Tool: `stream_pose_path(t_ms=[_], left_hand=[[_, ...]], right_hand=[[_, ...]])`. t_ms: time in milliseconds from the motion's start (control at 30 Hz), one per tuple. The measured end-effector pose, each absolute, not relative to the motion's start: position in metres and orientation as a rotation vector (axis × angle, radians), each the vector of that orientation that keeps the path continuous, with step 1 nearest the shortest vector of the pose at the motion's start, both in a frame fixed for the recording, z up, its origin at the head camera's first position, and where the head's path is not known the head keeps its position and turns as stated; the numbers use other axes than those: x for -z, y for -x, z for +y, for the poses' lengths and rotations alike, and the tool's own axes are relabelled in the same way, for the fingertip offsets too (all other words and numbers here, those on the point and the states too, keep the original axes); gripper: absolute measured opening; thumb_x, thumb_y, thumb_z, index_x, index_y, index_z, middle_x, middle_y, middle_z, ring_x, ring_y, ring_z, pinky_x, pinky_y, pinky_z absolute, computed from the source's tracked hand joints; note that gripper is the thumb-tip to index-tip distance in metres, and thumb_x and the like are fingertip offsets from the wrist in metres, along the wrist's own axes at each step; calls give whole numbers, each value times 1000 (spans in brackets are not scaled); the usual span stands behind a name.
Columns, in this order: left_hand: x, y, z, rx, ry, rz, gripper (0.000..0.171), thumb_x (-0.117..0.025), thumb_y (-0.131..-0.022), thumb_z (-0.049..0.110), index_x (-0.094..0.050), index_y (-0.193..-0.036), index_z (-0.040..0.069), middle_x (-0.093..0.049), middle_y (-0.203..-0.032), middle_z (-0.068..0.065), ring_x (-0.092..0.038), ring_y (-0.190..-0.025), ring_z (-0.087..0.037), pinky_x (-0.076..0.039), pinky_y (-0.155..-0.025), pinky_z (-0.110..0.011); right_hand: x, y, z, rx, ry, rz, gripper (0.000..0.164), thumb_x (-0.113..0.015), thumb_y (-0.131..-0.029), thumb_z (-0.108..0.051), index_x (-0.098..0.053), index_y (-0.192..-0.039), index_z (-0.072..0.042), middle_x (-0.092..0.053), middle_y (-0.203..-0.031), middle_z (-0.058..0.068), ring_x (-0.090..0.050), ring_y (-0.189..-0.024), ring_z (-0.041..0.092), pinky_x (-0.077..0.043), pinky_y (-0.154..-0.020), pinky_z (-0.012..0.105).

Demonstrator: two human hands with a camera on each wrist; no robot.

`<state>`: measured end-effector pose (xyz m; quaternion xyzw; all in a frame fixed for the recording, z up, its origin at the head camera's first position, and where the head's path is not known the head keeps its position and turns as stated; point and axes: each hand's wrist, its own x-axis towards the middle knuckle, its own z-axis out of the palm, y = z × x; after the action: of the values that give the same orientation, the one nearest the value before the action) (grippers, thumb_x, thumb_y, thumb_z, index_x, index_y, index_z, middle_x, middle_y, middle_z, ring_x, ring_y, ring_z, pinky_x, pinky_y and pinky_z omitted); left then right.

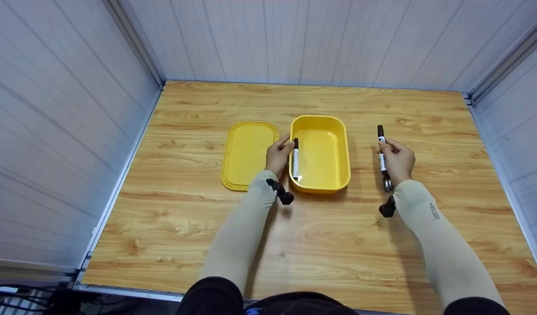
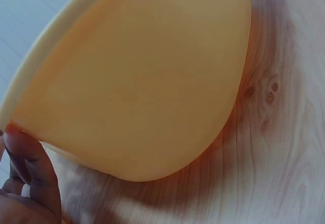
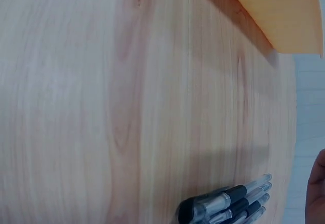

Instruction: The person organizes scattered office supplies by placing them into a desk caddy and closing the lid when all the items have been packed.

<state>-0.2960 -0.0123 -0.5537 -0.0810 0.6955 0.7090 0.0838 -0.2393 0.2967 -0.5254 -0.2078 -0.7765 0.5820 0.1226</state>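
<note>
A yellow plastic box (image 1: pixel 323 153) stands uncovered on the table. Inside it, along the left wall, lies a white marker (image 1: pixel 296 164) with a black cap. The left hand (image 1: pixel 279 156) grips the box's left rim; in the left wrist view its fingers (image 2: pixel 31 160) touch the wall just under the rim. Right of the box, the right hand (image 1: pixel 398 161) pinches another white, black-capped marker (image 1: pixel 381 151). That marker is out of sight in the right wrist view, where only part of the hand (image 3: pixel 316 191) shows. Close below it lie several clear-barrelled pens (image 3: pixel 228 203) with black parts.
A yellow lid (image 1: pixel 250 153) lies flat left of the box. White panel walls (image 1: pixel 268 41) enclose the wooden table (image 1: pixel 172 218) at the back and sides. Dark cables (image 1: pixel 27 302) hang beyond the table's front left corner.
</note>
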Motion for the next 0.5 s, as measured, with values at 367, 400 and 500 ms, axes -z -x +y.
stream_pose_path(t_ms=[367,400,500], left_hand=[[554,296,-13,-2122,233,2064,44,-61,-98,19,-55,-141,13,-65,-111,-22,-59,-90,-21,-48,-74,-23],[554,296,-13,-2123,235,2060,44,-62,-98,19,-55,-141,13,-65,-111,-22,-58,-89,-21,-47,-74,-24],[555,297,-12,-2126,237,2052,43,-62,-98,19,-56,-141,15,-65,-112,-23,-59,-90,-21,-48,-75,-26]], right_hand=[[515,237,296,-1850,632,-2254,46,-66,-95,-29,-61,-133,-4,-70,-80,-13,-67,-71,1,-52,-60,15],[514,237,295,-1867,633,-2248,46,-67,-94,-28,-61,-133,-3,-71,-82,-11,-67,-70,1,-52,-60,16],[511,236,294,-1895,637,-2242,48,-69,-93,-28,-61,-133,-4,-73,-87,-3,-67,-70,2,-52,-59,16]])
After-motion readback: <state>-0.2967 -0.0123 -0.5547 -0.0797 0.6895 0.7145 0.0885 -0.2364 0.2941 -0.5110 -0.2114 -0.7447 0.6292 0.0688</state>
